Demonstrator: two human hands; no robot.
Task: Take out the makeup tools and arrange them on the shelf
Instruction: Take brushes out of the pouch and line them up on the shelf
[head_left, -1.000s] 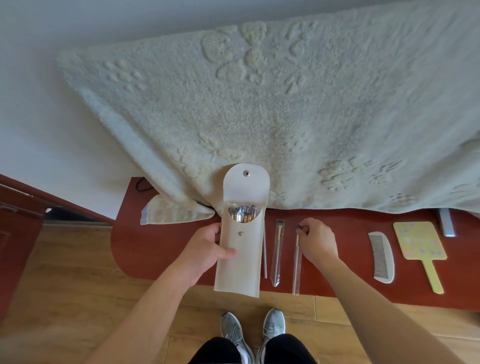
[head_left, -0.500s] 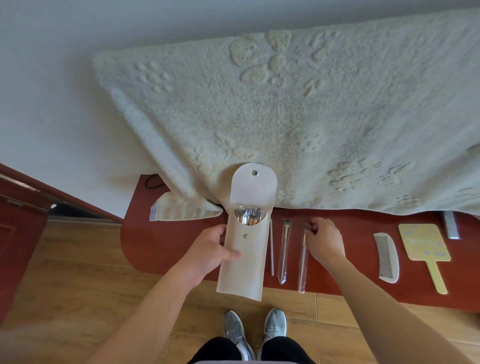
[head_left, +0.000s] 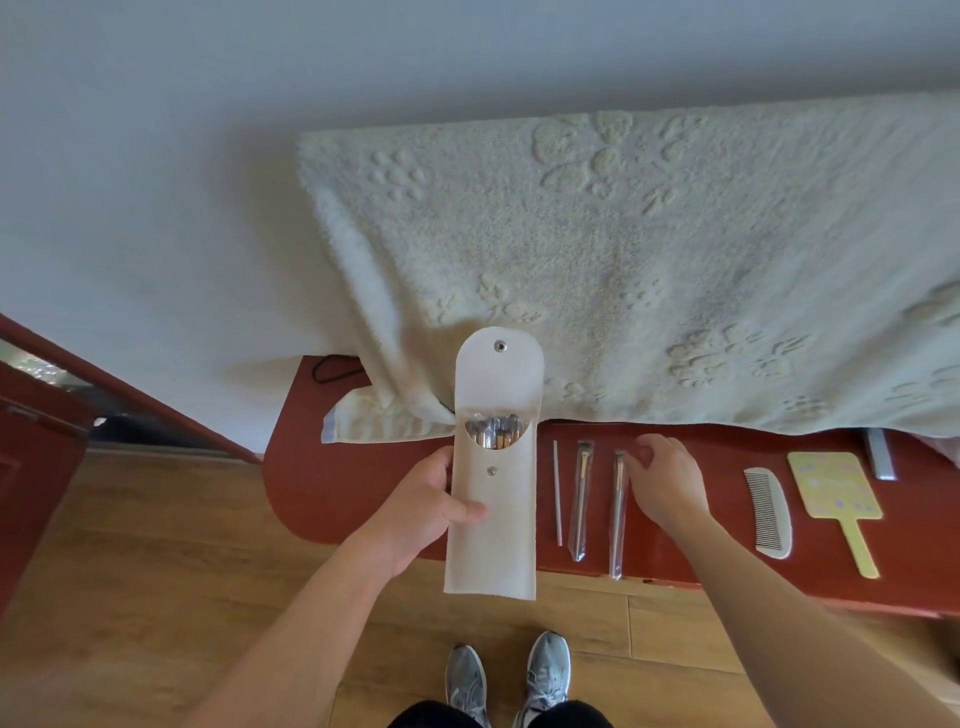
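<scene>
Pouch (head_left: 491, 525), cream, flap open, held upright at centre frame over the front edge of red shelf (head_left: 337, 488). Left hand (head_left: 423, 512) grips its left edge, thumb across the front. Brush handles (head_left: 493, 435) show in its mouth.

Right hand (head_left: 667, 483), fingers curled, sits at the head of sleeved brush (head_left: 617, 514) lying on the shelf; pinching or only touching, cannot tell. Second sleeved brush (head_left: 581, 499) and thin rod (head_left: 557, 493) lie parallel just left.

Comb (head_left: 769, 512) and yellow hand mirror (head_left: 834, 486) lie at right. Fleecy towel (head_left: 623, 270) overhangs the shelf's back.
</scene>
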